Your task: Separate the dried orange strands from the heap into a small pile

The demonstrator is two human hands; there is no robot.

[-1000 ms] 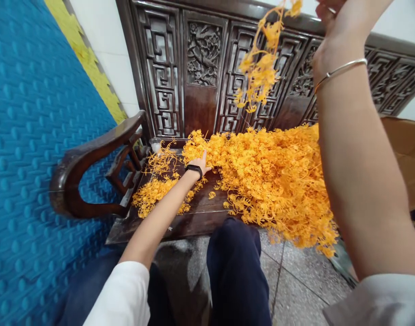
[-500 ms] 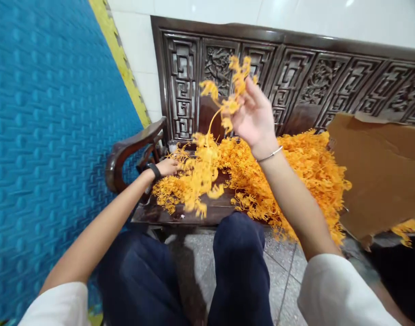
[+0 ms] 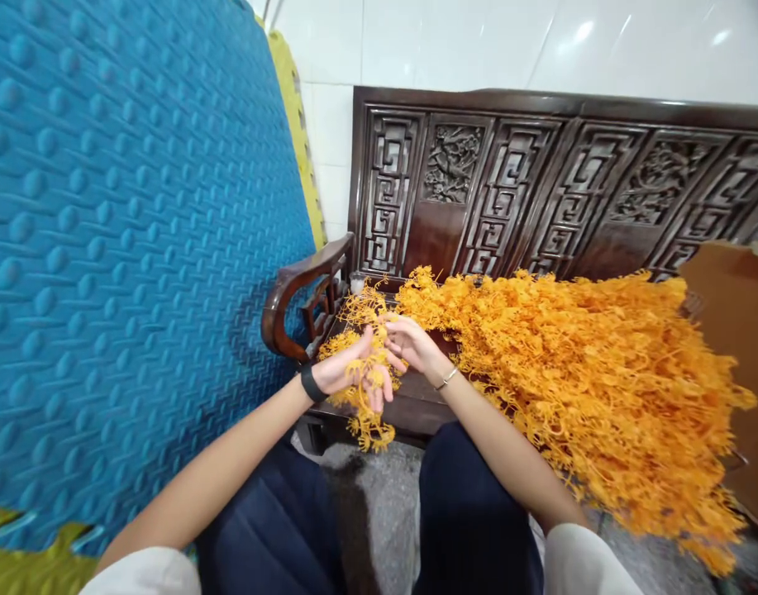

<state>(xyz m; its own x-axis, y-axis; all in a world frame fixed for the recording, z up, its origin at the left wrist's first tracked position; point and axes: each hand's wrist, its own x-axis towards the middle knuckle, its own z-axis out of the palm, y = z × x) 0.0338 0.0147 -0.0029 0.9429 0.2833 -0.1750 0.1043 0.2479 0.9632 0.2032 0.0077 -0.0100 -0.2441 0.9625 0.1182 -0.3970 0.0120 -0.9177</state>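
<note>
Orange sprig (image 3: 371,431), leafy and many-stranded, hangs between the two hands over the front part of the dark wooden tabletop (image 3: 419,413), its lower tuft dangling near the front edge; the left hand (image 3: 345,370) has its palm turned up, thumb raised and fingers loosely spread, with strands lying over and among them; the right hand (image 3: 421,345) comes in from the other side, its fingers curved and touching the upper strands, though whether they pinch a stem cannot be made out; a black wristband (image 3: 312,384) circles the left wrist, and a thin metal bracelet (image 3: 446,378) the right; just behind the hands, near the armrest (image 3: 284,307), lie a loose tangle of thin orange stems (image 3: 361,304) and a small orange clump (image 3: 336,342), the latter partly covered by the left hand; a small whitish object (image 3: 357,285), too small to identify, sits in the back corner; to the right, a big orange heap (image 3: 577,355) spreads along the carved backrest (image 3: 437,231) and spills past the front edge, with brown cardboard (image 3: 741,306) beside it; a blue textured mat (image 3: 136,207) with yellow edging (image 3: 297,124) stands on the left.
</note>
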